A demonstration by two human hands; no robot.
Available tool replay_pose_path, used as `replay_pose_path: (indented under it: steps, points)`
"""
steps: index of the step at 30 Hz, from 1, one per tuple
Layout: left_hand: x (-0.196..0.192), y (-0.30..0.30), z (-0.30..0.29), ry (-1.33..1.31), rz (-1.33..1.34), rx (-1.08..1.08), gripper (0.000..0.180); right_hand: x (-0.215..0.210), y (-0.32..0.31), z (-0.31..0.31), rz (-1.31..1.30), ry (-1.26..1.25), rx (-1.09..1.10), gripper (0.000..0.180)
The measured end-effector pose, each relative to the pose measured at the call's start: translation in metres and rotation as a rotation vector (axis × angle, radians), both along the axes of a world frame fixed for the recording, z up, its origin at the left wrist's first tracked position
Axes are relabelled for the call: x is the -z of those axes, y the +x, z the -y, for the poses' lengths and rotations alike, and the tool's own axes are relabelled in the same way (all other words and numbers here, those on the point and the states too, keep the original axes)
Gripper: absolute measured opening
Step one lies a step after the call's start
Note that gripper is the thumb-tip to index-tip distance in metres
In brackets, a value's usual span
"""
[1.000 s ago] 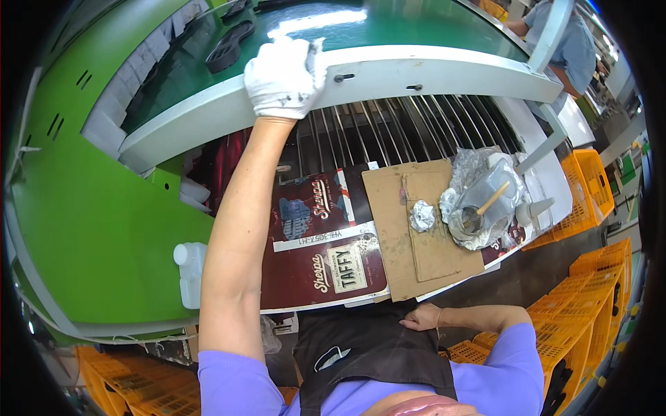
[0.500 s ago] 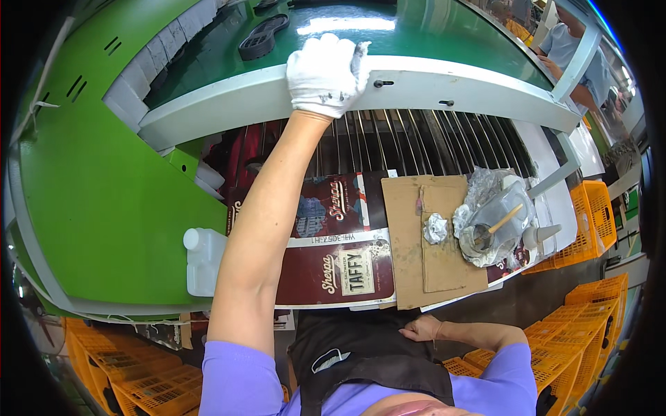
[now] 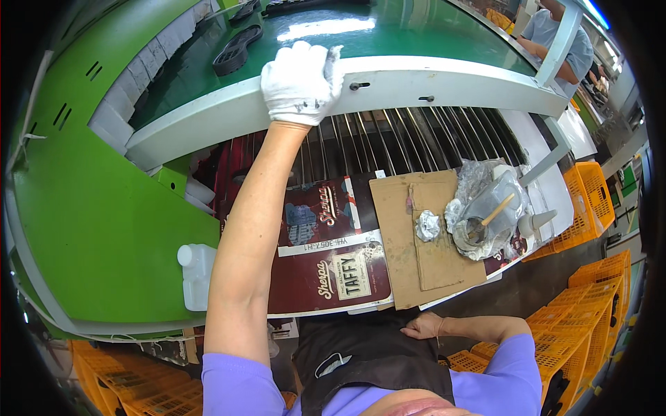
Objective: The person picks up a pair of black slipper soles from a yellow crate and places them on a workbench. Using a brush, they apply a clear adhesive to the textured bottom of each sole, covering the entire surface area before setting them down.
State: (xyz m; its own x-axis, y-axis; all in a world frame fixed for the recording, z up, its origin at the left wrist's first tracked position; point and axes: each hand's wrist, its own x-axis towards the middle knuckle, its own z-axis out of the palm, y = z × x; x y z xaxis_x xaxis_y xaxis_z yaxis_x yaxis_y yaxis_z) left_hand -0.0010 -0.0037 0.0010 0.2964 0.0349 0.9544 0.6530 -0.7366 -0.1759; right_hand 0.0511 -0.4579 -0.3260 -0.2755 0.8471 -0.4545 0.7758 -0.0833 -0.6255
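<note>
One gloved left grip (image 3: pixel 303 82) rests part-curled over the pale rail (image 3: pixel 451 85).

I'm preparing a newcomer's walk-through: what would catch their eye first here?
Probably the white-gloved left hand at top centre, on the pale rail fronting a shiny green surface. Next might come the bright green panel filling the left side. At the right, a wooden stick slants amid crumpled clear plastic beside brown cardboard.
</note>
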Motion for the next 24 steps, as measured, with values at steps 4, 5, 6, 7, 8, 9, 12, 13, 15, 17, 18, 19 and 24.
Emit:
replay_pose_path:
  steps: [4,5,6,7,8,9,12,13,15,17,18,19,24]
  points:
    - [-0.001,-0.001,0.002,0.017,-0.001,0.000,0.019,0.001,-0.001,0.001,0.003,-0.012,0.016,0.049]
    - [-0.001,-0.002,0.003,0.011,-0.013,-0.012,0.019,0.001,-0.001,0.001,0.009,-0.013,0.005,0.048]
    - [-0.002,0.000,0.004,0.006,-0.020,-0.017,0.019,0.001,0.000,0.001,0.019,-0.014,0.000,0.048]
    - [-0.002,0.002,0.002,-0.005,-0.023,0.015,0.017,0.002,0.000,0.001,0.030,-0.015,-0.002,0.048]
    - [-0.001,-0.001,0.002,-0.025,-0.047,-0.005,0.017,0.004,-0.003,0.001,0.000,0.004,-0.007,0.048]
    - [-0.002,0.000,0.007,-0.044,-0.059,-0.003,0.016,0.006,-0.004,0.002,-0.016,0.023,0.009,0.048]
    - [-0.006,0.001,0.008,-0.016,-0.065,0.002,0.014,0.007,0.002,0.000,-0.031,-0.033,0.033,0.047]
    - [-0.006,0.003,0.008,0.007,-0.051,0.041,0.015,0.009,0.003,0.000,-0.030,-0.028,0.033,0.047]
    - [-0.006,0.001,0.007,0.011,-0.068,0.010,0.016,0.011,0.001,0.001,-0.047,-0.029,0.030,0.047]
    - [-0.004,0.001,0.007,-0.001,-0.063,-0.012,0.017,0.001,0.001,0.002,-0.057,-0.019,0.047,0.047]
    - [-0.004,0.001,0.007,0.015,-0.060,-0.022,0.018,0.004,0.000,0.004,-0.072,0.009,0.056,0.047]
    - [-0.005,0.002,0.008,-0.007,-0.067,-0.012,0.017,0.006,0.000,0.005,-0.069,0.011,0.062,0.047]
    - [-0.003,0.002,0.008,-0.048,-0.097,-0.003,0.014,0.007,-0.003,0.007,-0.077,0.041,0.077,0.048]
